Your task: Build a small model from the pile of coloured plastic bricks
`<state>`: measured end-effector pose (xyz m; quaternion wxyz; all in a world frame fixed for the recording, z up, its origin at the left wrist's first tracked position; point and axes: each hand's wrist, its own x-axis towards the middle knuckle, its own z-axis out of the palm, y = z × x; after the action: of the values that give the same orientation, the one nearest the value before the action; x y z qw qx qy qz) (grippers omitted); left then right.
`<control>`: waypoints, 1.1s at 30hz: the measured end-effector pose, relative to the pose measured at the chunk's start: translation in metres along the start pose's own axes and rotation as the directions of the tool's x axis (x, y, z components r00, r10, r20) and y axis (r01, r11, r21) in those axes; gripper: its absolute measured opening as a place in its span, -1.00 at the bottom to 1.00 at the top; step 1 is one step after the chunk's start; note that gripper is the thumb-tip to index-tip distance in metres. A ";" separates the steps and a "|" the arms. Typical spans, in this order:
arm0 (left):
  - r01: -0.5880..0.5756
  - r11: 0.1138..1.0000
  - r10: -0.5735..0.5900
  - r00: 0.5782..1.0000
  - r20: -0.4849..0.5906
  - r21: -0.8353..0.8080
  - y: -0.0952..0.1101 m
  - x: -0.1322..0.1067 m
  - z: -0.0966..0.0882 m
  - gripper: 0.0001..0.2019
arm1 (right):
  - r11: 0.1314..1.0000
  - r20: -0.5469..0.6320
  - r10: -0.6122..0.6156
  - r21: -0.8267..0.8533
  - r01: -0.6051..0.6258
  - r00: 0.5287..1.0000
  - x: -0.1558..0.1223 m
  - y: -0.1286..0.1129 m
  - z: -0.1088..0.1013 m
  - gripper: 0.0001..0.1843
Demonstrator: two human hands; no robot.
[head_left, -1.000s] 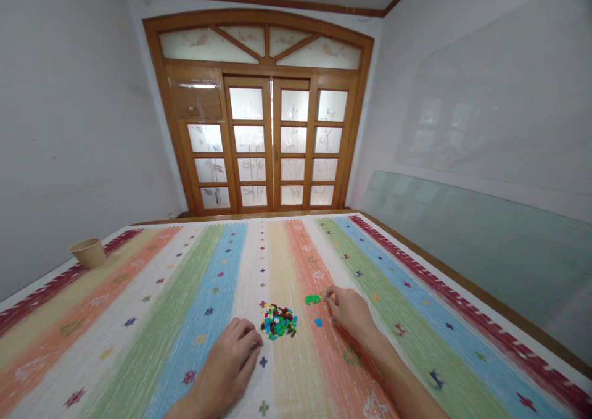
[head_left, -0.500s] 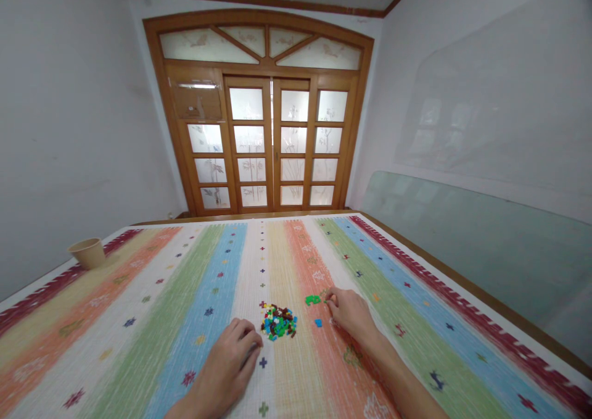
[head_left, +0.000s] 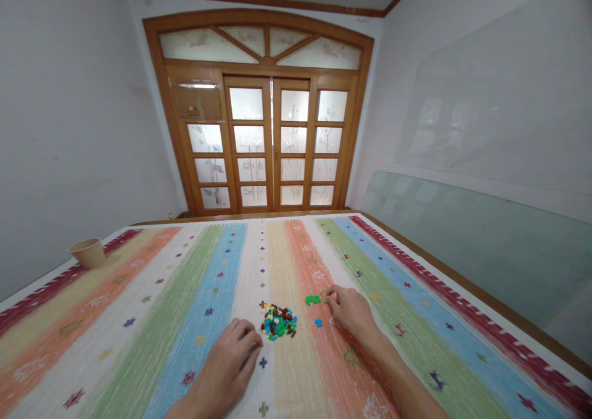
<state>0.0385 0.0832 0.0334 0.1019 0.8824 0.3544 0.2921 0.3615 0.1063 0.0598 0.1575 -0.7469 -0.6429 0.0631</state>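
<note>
A heap of tiny building bricks (head_left: pixel 279 323) in green, blue, brown, white, red and yellow lies on the striped cloth between my hands. Beside its left edge my left hand (head_left: pixel 237 352) rests on the cloth, fingers loosely curled, with nothing seen in it. To the right of the heap, my right hand (head_left: pixel 346 305) has thumb and forefinger pinched together at the cloth. What they hold, if anything, is too small to make out. Just left of those fingertips sits a small group of green bricks (head_left: pixel 312 299). A blue brick (head_left: pixel 318 323) lies apart, nearer to me.
A tan paper cup (head_left: pixel 87 253) stands near the table's far left edge. The patterned tablecloth (head_left: pixel 176 320) covers the table. A pale green glass panel (head_left: pixel 462 228) lines the right side, and wooden doors (head_left: pixel 268 141) close off the far end.
My right hand has shifted very slightly at the fingertips beside the green bricks. The left hand, the heap and the blue brick have stayed in place.
</note>
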 end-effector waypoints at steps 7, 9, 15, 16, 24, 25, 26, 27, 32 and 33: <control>-0.001 1.000 0.001 1.000 0.012 0.004 0.000 0.001 0.000 -0.83 | 1.000 0.019 0.009 0.022 -0.010 1.000 0.002 0.002 0.004 -0.69; -0.005 1.000 0.005 1.000 0.005 0.002 0.000 0.001 0.000 -0.84 | 1.000 0.031 0.008 0.028 -0.008 0.999 0.002 0.002 0.003 -0.70; -0.016 1.000 0.016 0.999 -0.031 -0.007 0.001 0.001 0.000 -0.85 | 1.000 0.028 0.015 0.012 -0.015 0.999 0.002 0.001 0.002 -0.69; -0.012 1.000 0.012 1.000 -0.024 -0.005 0.001 0.001 0.000 -0.85 | 1.000 0.029 0.015 0.011 -0.016 0.999 0.002 0.001 0.002 -0.69; -0.005 1.000 0.005 1.000 0.005 0.003 -0.001 0.001 0.001 -0.84 | 1.000 0.040 0.014 -0.010 -0.014 0.999 0.002 0.002 0.005 -0.72; -0.007 1.000 0.007 1.000 0.004 0.002 -0.001 0.002 0.001 -0.84 | 1.000 0.040 0.011 -0.010 -0.010 0.999 0.002 0.002 0.005 -0.72; -0.008 1.000 0.008 1.000 0.003 0.003 -0.001 0.002 0.001 -0.84 | 1.000 0.040 0.007 -0.008 -0.007 0.999 0.002 0.003 0.005 -0.72; -0.008 1.000 0.008 1.000 0.001 0.004 -0.001 0.002 0.000 -0.84 | 1.000 0.041 0.005 -0.006 -0.005 0.999 0.002 0.003 0.005 -0.72; -0.005 1.000 0.005 1.000 0.007 0.011 0.000 0.001 0.000 -0.84 | 1.000 0.039 0.003 -0.004 -0.003 0.999 0.002 0.002 0.005 -0.75; -0.006 1.000 0.006 1.000 0.003 0.010 0.000 0.001 0.000 -0.85 | 1.000 0.039 0.004 -0.008 -0.003 0.999 0.001 0.002 0.005 -0.75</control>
<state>0.0391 0.0843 0.0337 0.0971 0.8843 0.3533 0.2893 0.3621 0.1081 0.0550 0.1416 -0.7473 -0.6448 0.0754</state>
